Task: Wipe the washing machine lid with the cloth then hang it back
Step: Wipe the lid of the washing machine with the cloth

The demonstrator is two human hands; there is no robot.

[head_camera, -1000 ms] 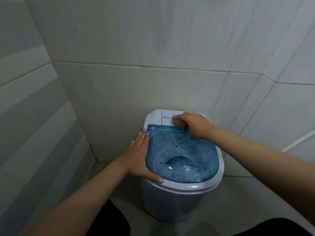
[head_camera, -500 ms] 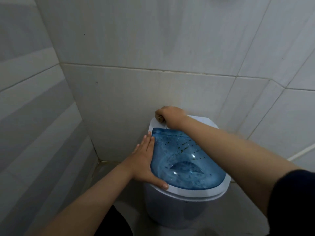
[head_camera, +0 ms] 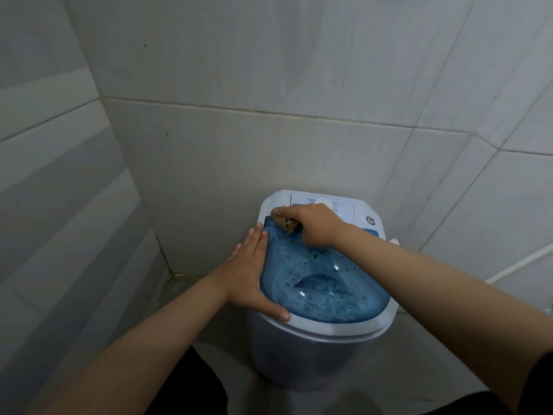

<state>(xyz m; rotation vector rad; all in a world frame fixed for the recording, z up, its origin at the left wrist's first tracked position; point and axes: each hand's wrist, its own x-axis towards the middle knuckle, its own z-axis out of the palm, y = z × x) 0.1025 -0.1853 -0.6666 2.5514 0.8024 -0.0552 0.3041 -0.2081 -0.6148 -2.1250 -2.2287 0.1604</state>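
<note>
Small white washing machine [head_camera: 314, 354] in tiled corner; its blue see-through lid [head_camera: 326, 283] closed, speckled with dark bits. Left hand [head_camera: 251, 274] flat, fingers released, on lid's left edge. Right hand [head_camera: 314, 224] clenched on brown cloth [head_camera: 284, 223] at lid's rear-left corner.

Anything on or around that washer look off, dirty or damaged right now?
Yes: dark specks are scattered over the blue lid, thickest around its middle, so it is still dirty. The right hand presses the brown cloth at the far left corner. Grime also lines the floor corner. No damage shows.
</note>
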